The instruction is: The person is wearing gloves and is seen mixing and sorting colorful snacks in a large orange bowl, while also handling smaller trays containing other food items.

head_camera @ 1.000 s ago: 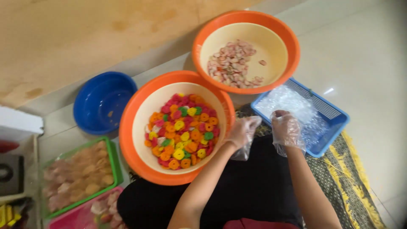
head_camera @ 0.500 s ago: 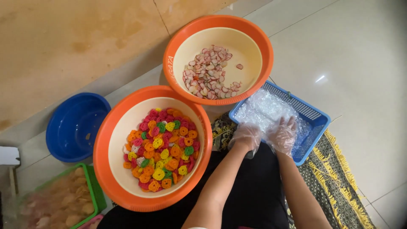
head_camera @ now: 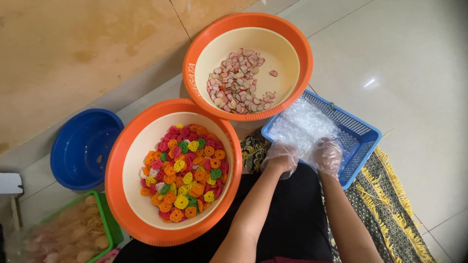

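Note:
Both my hands wear clear plastic gloves and rest at the near edge of a blue mesh basket [head_camera: 363,127] filled with clear plastic bags [head_camera: 304,124]. My left hand [head_camera: 282,157] is curled at the basket's near corner, and a clear bag seems pinched in its fingers. My right hand [head_camera: 328,157] reaches into the basket with its fingers bent down among the bags; whether it grips one is unclear. Left of my hands stands an orange basin [head_camera: 117,160] holding several coloured flower-shaped crackers [head_camera: 183,168].
A second orange basin [head_camera: 302,48] farther back holds pink-and-white slices [head_camera: 236,80]. A blue bowl [head_camera: 83,148] and a green basket [head_camera: 105,214] of pale chips sit at the left. A fringed patterned mat [head_camera: 390,204] lies under the basket. A wooden panel [head_camera: 73,48] runs along the back.
The view shifted, so everything sits lower and more to the left. Both hands dropped from above the basket to its near edge, and the right hand's spread fingers curled into the bags.

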